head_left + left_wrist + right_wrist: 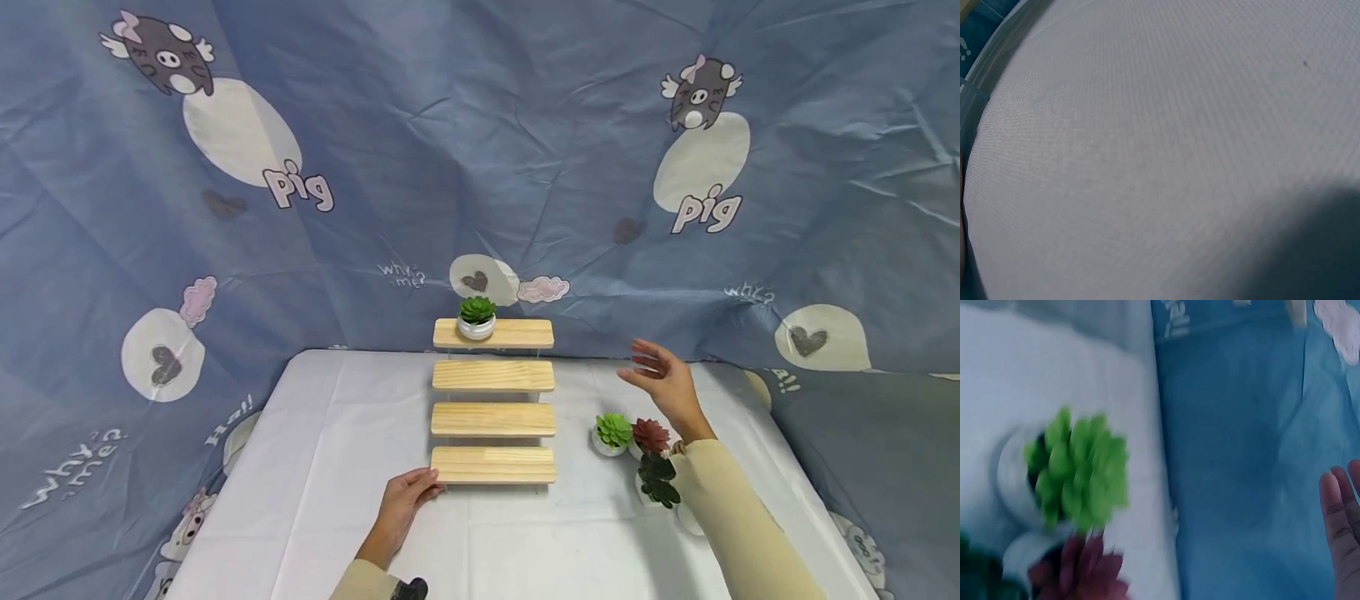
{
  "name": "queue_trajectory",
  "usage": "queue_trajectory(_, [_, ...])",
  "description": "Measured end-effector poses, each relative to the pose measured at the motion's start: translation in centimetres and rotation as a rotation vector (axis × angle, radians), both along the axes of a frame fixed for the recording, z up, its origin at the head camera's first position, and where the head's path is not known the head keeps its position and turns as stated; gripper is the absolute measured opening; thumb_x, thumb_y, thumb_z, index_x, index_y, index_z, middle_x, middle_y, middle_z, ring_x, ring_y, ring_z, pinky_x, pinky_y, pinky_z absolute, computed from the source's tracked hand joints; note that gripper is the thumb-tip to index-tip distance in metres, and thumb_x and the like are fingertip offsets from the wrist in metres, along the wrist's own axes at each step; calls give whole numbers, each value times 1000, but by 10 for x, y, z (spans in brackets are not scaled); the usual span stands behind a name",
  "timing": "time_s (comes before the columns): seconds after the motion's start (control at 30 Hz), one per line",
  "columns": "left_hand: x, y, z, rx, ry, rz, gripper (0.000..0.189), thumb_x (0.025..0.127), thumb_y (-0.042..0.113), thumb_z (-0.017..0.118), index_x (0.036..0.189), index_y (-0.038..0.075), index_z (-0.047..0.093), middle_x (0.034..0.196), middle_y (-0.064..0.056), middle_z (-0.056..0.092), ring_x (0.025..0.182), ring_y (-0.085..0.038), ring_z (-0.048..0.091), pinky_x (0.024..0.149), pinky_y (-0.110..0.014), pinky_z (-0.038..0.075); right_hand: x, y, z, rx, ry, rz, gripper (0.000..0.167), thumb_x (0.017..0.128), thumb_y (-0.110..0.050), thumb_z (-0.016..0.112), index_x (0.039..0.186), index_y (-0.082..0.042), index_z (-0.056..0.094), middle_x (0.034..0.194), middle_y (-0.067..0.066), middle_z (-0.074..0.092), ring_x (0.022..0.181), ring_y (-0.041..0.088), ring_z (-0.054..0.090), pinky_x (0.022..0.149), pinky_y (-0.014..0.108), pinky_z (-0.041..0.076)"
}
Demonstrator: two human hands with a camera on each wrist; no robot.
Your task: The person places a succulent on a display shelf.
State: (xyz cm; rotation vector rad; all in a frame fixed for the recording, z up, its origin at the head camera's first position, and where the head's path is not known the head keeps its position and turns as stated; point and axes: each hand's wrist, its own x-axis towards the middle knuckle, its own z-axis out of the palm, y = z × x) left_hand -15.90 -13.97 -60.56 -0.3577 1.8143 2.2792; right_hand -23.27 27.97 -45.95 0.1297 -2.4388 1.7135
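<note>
A stepped display stand point(492, 464) with several light wooden shelves stands mid-table in the head view. My left hand point(405, 504) grips the left front corner of its lowest shelf, thumb and fingers at the edge. On the top shelf, left of centre, sits a green succulent in a white pot point(476, 318). My right hand point(667, 387) is raised in the air right of the stand, fingers apart and holding nothing. Below it stand a bright green succulent point(1082, 472), a red succulent point(650, 435) and a dark green succulent point(658, 479), all in white pots.
A white pot point(690, 521) shows partly from under the right sleeve point(738, 517). White cloth point(360, 433) covers the table. Blue printed fabric point(480, 167) hangs behind it and along both sides. The left wrist view shows mostly tablecloth.
</note>
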Motion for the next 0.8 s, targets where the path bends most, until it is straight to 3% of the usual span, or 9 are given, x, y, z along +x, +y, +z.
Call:
queue_trajectory(0.27, [-1, 0, -3, 32, 0, 8, 17, 93, 6, 63, 101, -9, 66, 79, -3, 70, 76, -10, 67, 72, -19, 56, 22, 38, -16, -12, -20, -88, 66, 87, -24, 73, 142, -4, 44, 137, 16, 48, 116, 11, 51, 88, 10, 45])
queue_trajectory(0.5, [0, 2, 0, 21, 22, 2, 20, 92, 5, 63, 103, -11, 65, 80, -4, 70, 76, -9, 67, 73, -19, 56, 42, 60, -29, 4, -97, -141, 64, 87, -28, 73, 141, -6, 46, 141, 17, 45, 113, 2, 47, 85, 8, 44])
queue_trajectory(0.63, [0, 1, -1, 18, 16, 9, 18, 92, 4, 63, 101, -11, 65, 80, -4, 69, 76, -9, 67, 74, -19, 56, 55, 73, -37, -5, -128, -161, 62, 87, -28, 72, 141, -8, 46, 140, 11, 47, 113, 1, 47, 84, 7, 44])
queue_trajectory(0.8, [-1, 1, -1, 12, 16, 10, 17, 93, 4, 62, 101, -10, 65, 80, -3, 69, 76, -9, 67, 75, -19, 56, 72, 88, -49, -79, -141, -175, 58, 87, -22, 73, 139, -10, 49, 130, -6, 53, 112, 1, 48, 82, 6, 45])
